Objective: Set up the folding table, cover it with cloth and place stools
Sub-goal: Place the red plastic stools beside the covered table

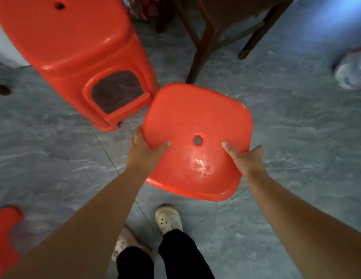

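Note:
I hold a red plastic stool (197, 117) by its square seat, seen from above, with a round hole in the middle and a whitish scuff near me. My left hand (144, 150) grips the seat's left edge, thumb on top. My right hand (247, 160) grips the right edge, thumb lying across the seat. A taller red stool (74, 55) stands at the upper left, its corner almost touching the held seat. Brown wooden table legs (201, 43) rise at the top centre.
Grey marbled floor tiles (296, 127) lie all around. Part of a third red stool (6, 234) shows at the lower left edge. A white plastic bag (353, 71) sits at the right edge. My feet in pale clogs (168, 218) stand below the held stool.

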Demonstrator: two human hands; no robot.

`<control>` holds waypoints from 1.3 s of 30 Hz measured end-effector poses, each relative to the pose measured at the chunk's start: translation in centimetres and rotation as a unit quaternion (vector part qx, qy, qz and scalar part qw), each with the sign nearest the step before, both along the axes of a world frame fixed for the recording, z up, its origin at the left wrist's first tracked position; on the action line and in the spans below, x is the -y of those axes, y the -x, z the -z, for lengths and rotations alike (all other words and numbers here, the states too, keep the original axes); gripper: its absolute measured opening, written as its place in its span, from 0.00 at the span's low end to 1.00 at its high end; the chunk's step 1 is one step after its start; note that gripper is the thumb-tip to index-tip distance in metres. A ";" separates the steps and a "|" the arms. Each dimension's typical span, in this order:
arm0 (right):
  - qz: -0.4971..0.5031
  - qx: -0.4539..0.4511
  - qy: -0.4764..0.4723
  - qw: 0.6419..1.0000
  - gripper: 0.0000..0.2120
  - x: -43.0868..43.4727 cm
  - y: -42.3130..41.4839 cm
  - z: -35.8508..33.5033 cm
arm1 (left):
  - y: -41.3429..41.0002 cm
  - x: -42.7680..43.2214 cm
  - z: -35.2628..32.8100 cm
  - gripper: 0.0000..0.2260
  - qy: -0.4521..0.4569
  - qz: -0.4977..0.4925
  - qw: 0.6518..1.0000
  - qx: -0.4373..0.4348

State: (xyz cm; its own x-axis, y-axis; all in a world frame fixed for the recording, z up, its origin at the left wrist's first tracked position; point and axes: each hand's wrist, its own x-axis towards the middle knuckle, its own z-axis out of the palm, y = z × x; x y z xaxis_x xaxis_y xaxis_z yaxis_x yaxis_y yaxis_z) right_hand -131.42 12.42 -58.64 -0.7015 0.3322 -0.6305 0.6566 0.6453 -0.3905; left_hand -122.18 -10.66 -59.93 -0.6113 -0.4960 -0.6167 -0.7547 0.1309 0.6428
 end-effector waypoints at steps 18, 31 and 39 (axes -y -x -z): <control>-0.031 -0.024 0.159 0.987 0.23 -1.8 -7.9 0.0 | -11.0 -3.0 0.1 0.41 -0.023 -0.149 0.988 -0.023; -0.265 0.003 0.249 0.932 0.18 -6.2 -26.6 -3.8 | -38.1 -15.9 -6.8 0.36 0.030 -0.368 0.929 -0.005; -0.398 0.042 0.270 0.876 0.23 -15.5 -35.7 -5.5 | -50.5 -31.1 -10.1 0.36 0.046 -0.484 0.874 0.012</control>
